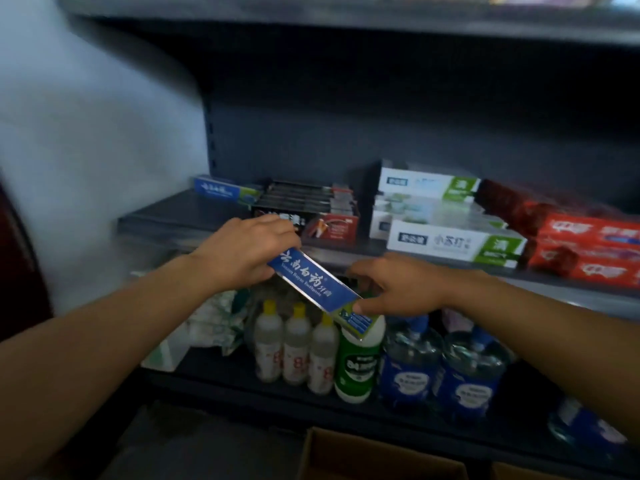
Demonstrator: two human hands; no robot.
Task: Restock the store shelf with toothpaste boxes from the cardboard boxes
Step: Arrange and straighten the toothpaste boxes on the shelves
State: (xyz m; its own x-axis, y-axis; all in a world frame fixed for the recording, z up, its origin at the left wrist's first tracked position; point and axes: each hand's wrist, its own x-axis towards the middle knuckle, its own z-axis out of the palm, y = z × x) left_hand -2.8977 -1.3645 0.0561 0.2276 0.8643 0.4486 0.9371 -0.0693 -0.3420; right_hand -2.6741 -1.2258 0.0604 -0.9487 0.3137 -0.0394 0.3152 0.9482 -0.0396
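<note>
Shelf left end: one matching blue toothpaste box (225, 192) lies on the shelf (166, 216) at the far left. The bare board in front of it looks like the likely slot; that is a guess.
Left hand (247, 252): fingers curled round the upper end of the blue box (313, 284), pinching it from above. If this hold slackens while the box is tilted, the low end would drop first.
Blue box: held in the air in front of the shelf edge, slanting down to the right, over the bottles on the lower shelf. It touches neither shelf.
Black boxes (304, 202): stacked just behind the left hand. A careless push inward could knock the stack back or askew.
Bottles (296, 344): white ones with yellow caps, and a green and white one (356, 365) directly under the low end of the box. A dropped box would land among them and might topple one.
Right hand (394, 289): fingertips pinch the lower end of the blue box. Pulling against the left hand could crease the carton.
White and green boxes (450, 240): well to the right, apart from the hands.
Cardboard box (377, 455): open, at the bottom edge. Its contents are out of view.
</note>
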